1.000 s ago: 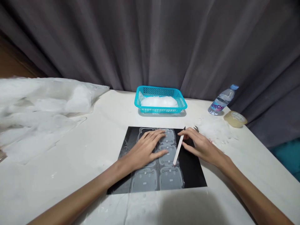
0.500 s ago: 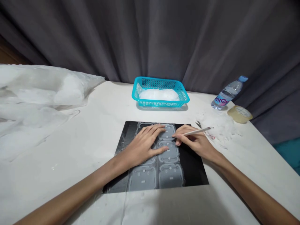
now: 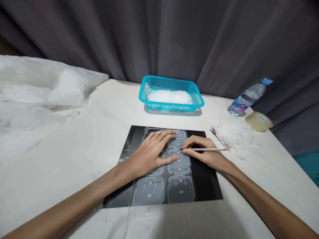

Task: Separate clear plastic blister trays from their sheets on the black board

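A clear plastic sheet with several rounded grey panels (image 3: 180, 191) lies over a black board (image 3: 208, 184) on the table. My left hand (image 3: 157, 151) presses flat on the sheet, fingers spread, and covers part of the panels. My right hand (image 3: 204, 151) pinches a slim white pen-like tool (image 3: 211, 149). Its inner end is at the gap between two panels in the right column, and its outer end points right. The tip is too small to make out, so whether it is a pen or a craft knife does not show.
A blue basket (image 3: 171, 107) with white fluffy material stands behind the board. Large clear bags (image 3: 45, 83) lie at the left. To the right are a water bottle (image 3: 249, 98), a tape roll (image 3: 259, 121), clear plastic scraps (image 3: 234, 131) and scissors (image 3: 219, 136).
The pen-like tool has swung from slanting upward to nearly level, and my right fingertips are slightly lower, by the gap between panels. My left hand stays flat. The view has shifted slightly.
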### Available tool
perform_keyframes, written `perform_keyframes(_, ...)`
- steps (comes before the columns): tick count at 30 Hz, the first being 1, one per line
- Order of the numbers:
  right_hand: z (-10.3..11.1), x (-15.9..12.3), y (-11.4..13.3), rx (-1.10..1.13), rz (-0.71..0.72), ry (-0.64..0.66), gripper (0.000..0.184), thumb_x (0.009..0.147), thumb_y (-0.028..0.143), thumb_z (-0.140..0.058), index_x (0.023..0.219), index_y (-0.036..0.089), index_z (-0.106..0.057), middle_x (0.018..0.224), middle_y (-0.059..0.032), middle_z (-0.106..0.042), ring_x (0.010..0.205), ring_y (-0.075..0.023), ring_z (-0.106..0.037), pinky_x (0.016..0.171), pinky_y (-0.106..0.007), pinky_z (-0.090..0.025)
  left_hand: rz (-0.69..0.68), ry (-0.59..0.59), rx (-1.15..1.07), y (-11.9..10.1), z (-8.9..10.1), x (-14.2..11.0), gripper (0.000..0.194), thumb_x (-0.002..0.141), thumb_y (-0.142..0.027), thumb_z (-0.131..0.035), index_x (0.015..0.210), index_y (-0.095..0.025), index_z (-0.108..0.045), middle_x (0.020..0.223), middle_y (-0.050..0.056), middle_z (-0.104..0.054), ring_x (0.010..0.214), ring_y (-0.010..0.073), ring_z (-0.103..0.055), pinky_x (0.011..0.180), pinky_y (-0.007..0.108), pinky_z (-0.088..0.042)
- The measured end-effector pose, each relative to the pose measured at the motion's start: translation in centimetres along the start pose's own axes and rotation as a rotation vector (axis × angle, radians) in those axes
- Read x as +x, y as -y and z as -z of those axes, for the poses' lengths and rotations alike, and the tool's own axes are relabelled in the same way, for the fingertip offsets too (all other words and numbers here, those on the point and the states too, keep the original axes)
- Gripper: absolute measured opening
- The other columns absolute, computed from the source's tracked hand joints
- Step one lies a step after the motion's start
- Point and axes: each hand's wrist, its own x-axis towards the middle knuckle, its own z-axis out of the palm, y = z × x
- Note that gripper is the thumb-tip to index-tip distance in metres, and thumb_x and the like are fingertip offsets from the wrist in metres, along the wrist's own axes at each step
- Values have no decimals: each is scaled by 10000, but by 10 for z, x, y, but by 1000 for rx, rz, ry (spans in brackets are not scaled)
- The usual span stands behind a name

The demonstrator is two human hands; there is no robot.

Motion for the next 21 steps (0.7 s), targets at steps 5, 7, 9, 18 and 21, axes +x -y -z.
perform_keyframes(5, -1, -1, 1, -17, 25, -8, 98, 976, 328, -703, 973, 235, -734, 1000, -48, -753, 933, -210, -711, 851, -347, -554, 0, 8, 11, 1, -1, 1, 596, 963, -599, -635, 1444, -263, -530, 1532, 83, -543, 1408, 321, -483, 1174, 482, -368)
perform_keyframes(7, -1, -1, 3, -33, 41, -8, 87, 985, 319, -693, 979, 240, -731, 1011, -47, -752, 954, -213, -711, 877, -354, -555, 0, 11, 15, 1, -1, 1, 598, 963, -609, -629, 1438, -258, -531, 1536, 83, -539, 1408, 322, -483, 1168, 482, -372)
perform_keyframes(9, -1, -1, 4, -51, 58, -2, 73, 995, 302, -681, 988, 244, -727, 1023, -45, -748, 978, -213, -709, 899, -355, -552, 2, 14, 19, 0, -1, 2, 600, 966, -606, -627, 1439, -252, -527, 1540, 83, -536, 1410, 319, -481, 1167, 481, -370)
perform_keyframes(18, -5, -5, 4, -188, 240, 39, 116, 1046, 233, -593, 1118, 242, -684, 1060, -61, -730, 1036, -216, -679, 972, -389, -540, -16, 22, 42, -1, 0, 2, 600, 977, -593, -623, 1442, -232, -507, 1546, 91, -529, 1435, 302, -455, 1176, 450, -346)
perform_keyframes(21, -3, -6, 3, -278, 362, 81, 164, 1064, 183, -535, 1173, 213, -653, 1090, -98, -714, 1053, -224, -661, 961, -398, -540, -3, 29, 52, -1, 0, 3, 595, 978, -589, -623, 1444, -239, -504, 1543, 91, -533, 1422, 308, -465, 1165, 457, -355)
